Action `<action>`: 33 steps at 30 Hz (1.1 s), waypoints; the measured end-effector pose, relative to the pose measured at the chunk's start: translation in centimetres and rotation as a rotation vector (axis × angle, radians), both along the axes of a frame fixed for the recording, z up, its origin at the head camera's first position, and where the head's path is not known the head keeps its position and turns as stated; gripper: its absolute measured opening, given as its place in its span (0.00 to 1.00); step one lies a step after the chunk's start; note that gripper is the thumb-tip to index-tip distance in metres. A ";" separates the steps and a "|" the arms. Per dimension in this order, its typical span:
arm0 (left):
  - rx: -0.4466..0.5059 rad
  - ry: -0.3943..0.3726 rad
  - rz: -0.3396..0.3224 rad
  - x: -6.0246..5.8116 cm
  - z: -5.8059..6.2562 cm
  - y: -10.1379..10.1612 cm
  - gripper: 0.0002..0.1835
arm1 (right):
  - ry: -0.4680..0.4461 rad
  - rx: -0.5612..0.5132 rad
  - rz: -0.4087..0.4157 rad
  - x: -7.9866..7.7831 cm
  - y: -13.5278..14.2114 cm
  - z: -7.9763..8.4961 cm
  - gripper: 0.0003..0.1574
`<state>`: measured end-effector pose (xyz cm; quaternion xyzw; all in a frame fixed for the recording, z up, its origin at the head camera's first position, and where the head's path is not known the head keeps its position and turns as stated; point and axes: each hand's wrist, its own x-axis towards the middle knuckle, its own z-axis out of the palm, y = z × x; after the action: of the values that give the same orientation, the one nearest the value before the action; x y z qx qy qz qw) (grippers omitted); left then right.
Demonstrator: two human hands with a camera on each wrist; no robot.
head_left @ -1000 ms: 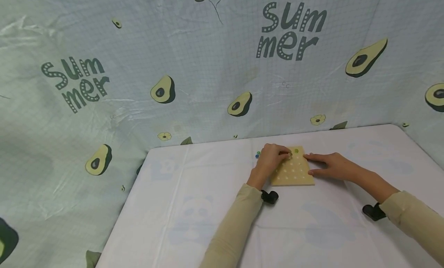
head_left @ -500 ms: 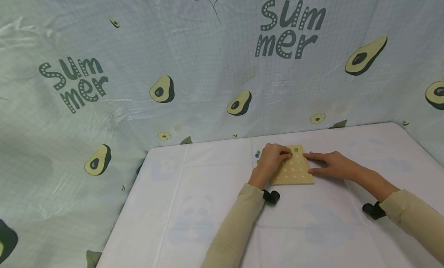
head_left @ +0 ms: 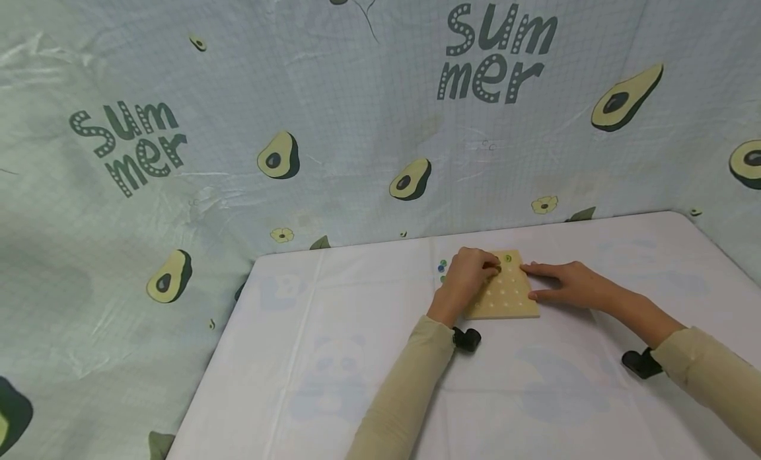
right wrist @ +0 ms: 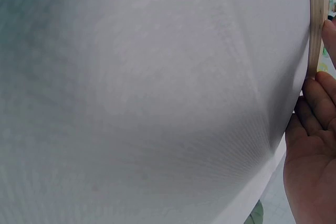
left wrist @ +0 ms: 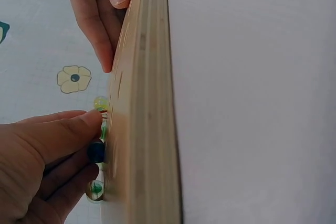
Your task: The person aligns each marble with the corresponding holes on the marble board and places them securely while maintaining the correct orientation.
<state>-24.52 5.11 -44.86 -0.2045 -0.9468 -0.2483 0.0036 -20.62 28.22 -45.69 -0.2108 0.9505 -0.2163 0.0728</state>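
Note:
A pale wooden board [head_left: 505, 306] with rows of small dimples lies flat toward the far side of the table. Over its far left part, my left hand [head_left: 466, 276] pinches a small glass marble between thumb and fingertips, mostly hidden by the fingers. A yellow-green marble [head_left: 508, 258] sits on the board near its far right corner. In the left wrist view, a dark blue marble [left wrist: 96, 151] and a clear green marble [left wrist: 95, 190] show beyond the left fingers. My right hand [head_left: 571, 283] rests at the board's right edge, its fingers and thumb extended and touching it.
Just left of the board, several loose marbles lie on the cloth, a blue marble [head_left: 441, 269] among them. The white tablecloth [head_left: 333, 314] covers the table. A curtain [head_left: 345, 103] printed with avocados hangs along the far edge.
My left wrist has shifted very slightly to the right, while the fingertips stay at about the same spot over the board. The right hand and the board have stayed put.

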 end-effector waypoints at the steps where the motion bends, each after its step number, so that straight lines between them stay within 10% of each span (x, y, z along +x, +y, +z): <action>1: 0.002 -0.003 0.002 0.0 0.0 0.0 0.10 | 0.002 0.000 0.000 0.0 0.0 0.0 0.50; 20: 0.101 0.068 -0.060 -1.6 2.2 -5.6 0.12 | -0.011 -0.014 0.013 0.0 0.0 0.1 0.49; 33: -0.003 -0.097 -0.122 -5.0 1.9 -11.3 0.11 | -0.015 -0.020 0.009 0.0 0.1 0.1 0.49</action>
<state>-29.54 -6.20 -42.91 -0.2494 -0.9321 -0.2563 -0.0577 -20.58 28.31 -45.61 -0.2144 0.9467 -0.2269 0.0788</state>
